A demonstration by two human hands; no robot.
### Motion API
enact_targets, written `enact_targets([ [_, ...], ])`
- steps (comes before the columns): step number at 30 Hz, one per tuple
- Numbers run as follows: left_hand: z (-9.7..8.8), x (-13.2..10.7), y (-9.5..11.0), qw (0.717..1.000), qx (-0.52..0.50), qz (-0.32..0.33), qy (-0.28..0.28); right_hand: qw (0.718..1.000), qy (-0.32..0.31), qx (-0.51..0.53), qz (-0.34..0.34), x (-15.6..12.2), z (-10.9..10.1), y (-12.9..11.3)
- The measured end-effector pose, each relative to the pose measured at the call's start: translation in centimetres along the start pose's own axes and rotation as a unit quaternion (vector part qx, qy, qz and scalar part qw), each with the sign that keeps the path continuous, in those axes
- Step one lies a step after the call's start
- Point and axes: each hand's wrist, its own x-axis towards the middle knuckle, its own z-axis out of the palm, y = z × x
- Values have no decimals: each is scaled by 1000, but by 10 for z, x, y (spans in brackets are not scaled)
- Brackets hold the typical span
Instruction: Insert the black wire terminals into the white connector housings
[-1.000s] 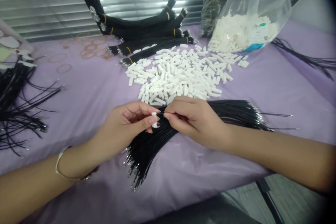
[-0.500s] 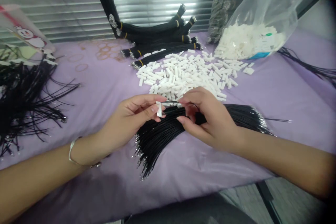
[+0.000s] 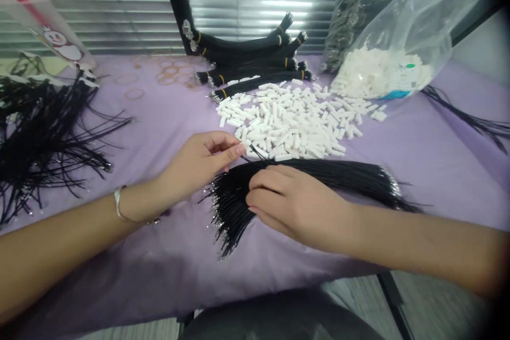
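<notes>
My left hand (image 3: pixel 209 162) is closed in a pinch of thumb and forefinger, at the near left side of a pile of white plastic pieces (image 3: pixel 287 122). A thin black wire (image 3: pixel 256 153) runs at its fingertips. My right hand (image 3: pixel 297 204) lies back-up across the fan of black wires (image 3: pixel 235 212), its fingers curled down into them. Those fingertips are partly hidden, so what they grip does not show. Silvery metal tips line both ends of the fan.
Rubber-banded bundles of black wire (image 3: pixel 255 58) lie behind the pile. At left are loose wires with white ends (image 3: pixel 48 133) and a printed cup (image 3: pixel 59 37). Rubber bands (image 3: pixel 171 74) lie nearby. A clear bag of white pieces (image 3: pixel 378 71) stands back right on the purple cloth (image 3: pixel 167 255).
My right hand has moved down and left onto the fan of wires, away from the left fingertips. The white piece in my left hand no longer shows. The view has shifted slightly.
</notes>
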Motion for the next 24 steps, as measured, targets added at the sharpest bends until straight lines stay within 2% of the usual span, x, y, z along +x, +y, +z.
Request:
enact_targets([
  [4,-2,1,0,998,62,29,-5,995,-80,60,6,14,12,7],
  [9,-3,1,-3,997,62,41,-16,991,-114,68,-2,22,13,9],
  [12,-3,-1,-6,997,67,43,-14,987,-131,91,21,25,12,8],
  [18,-1,-2,-13,996,41,36,-67,979,-111,144,95,24,8,1],
  [24,3,-6,1,987,-108,-78,-95,952,-61,256,153,13,-2,-1],
])
